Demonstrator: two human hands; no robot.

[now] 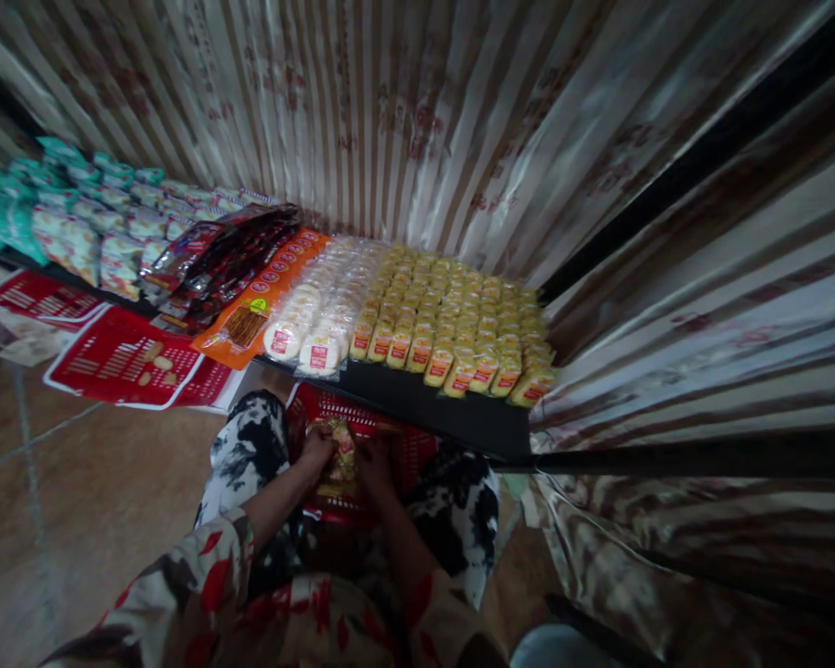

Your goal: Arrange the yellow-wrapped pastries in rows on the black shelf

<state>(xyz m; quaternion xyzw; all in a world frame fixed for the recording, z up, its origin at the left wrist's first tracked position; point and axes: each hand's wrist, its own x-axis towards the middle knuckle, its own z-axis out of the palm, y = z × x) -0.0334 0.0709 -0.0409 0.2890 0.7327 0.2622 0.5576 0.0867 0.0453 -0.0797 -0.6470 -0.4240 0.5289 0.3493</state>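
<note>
The whole background is filled by a striped curtain (pixel 404 111) of thin, shiny cloth, printed with reddish flowers and gathered in folds. Below it, a floor (pixel 111 501) of brown tiles is crossed by pale joints. Along the foot of the curtain, a narrow black counter (pixel 431 404) is lined with wrapped goods: teal-and-white bags (pixel 70 199), glossy dark packets (pixel 233 255), a flat orange bag (pixel 257 301) on which brown sticks are pictured, white round pieces (pixel 320 311) in clear film, and yellow packets (pixel 452 320) ranked in tight rows. Red printed bags (pixel 139 357) are seen at the counter's front edge, towards the left.

Between the knees, in black-and-white patterned trousers (pixel 240 455), a red basket (pixel 414 455) of perforated plastic is held. Over it, in front of the body, is the gold packet (pixel 346 448), crinkled and shiny, marked with pink and red. Its long axis seems to be directed away from the body, slightly tilted, though this is blurred. Its left edge is pinched by the left hand (pixel 318 448), the fingers nearly closed. The right hand (pixel 376 456) is placed just beside its right edge; how far those fingers are parted cannot be told.
</note>
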